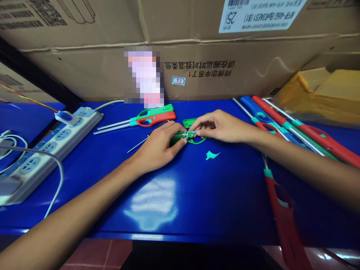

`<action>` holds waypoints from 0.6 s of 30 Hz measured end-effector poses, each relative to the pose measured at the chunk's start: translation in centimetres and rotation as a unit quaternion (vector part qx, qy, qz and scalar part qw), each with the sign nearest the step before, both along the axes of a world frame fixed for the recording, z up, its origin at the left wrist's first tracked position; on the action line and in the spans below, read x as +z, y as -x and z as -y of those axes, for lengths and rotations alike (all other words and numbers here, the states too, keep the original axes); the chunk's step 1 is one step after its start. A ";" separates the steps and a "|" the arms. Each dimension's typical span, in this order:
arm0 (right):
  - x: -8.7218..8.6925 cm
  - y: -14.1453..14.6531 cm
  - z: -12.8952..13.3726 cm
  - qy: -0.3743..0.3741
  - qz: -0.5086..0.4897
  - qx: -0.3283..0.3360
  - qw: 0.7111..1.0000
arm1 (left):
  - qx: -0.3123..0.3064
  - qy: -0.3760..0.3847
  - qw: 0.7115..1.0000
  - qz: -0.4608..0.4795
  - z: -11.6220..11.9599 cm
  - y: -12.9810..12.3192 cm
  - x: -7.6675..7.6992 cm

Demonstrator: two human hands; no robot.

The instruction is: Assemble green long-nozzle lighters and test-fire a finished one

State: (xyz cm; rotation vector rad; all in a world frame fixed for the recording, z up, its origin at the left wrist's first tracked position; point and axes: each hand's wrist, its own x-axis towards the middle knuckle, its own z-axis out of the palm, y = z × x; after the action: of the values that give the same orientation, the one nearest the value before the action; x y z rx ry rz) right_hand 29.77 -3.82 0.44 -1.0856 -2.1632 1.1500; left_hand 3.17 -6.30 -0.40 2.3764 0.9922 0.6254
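My left hand is closed around the opened green body of a gas lighter, low over the blue table. From the right, my right hand pinches at thin white wire on that body; the exact fingertip hold is too small to make out. Just behind the fingers lies a separate green shell half, partly covered by my right hand. A loose teal trigger rests on the table in front of my right hand. Beside my left hand shows a thin metal shaft, its other end hidden.
Green and red lighters lie behind my left hand. Several more, including a red one, lie at right. A power strip with cables stands left. Cardboard walls the back; a yellow-taped box sits back right.
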 end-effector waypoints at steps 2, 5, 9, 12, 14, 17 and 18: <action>-0.1 0.0 0.0 -0.010 0.007 -0.002 1.000 | 0.001 -0.009 1.000 -0.008 0.0 -0.1 -0.1; -0.2 0.0 0.0 -0.020 0.011 -0.008 1.000 | 0.007 -0.036 0.999 -0.026 0.0 -0.1 -0.2; -0.3 0.1 0.0 -0.027 0.019 -0.017 0.999 | 0.022 -0.065 0.997 -0.024 0.2 0.0 -0.4; -0.3 0.0 0.0 -0.028 0.027 -0.025 0.999 | 0.010 -0.068 0.998 -0.010 0.3 0.0 -0.3; -0.2 0.1 0.0 -0.026 0.025 -0.027 0.999 | -0.002 -0.065 0.998 -0.002 0.4 -0.1 -0.2; 0.0 0.0 0.0 -0.019 0.023 -0.024 0.999 | 0.001 -0.050 0.999 0.020 0.4 -0.3 -0.2; 0.0 0.0 0.0 -0.014 0.023 -0.023 0.999 | 0.006 -0.045 0.999 0.027 0.4 -0.3 -0.2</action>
State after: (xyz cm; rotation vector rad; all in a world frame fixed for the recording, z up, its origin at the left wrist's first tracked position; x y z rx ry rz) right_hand 29.75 -3.83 0.46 -1.1547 -2.1720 1.0805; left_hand 3.49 -6.71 -0.61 2.4190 0.9743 0.7500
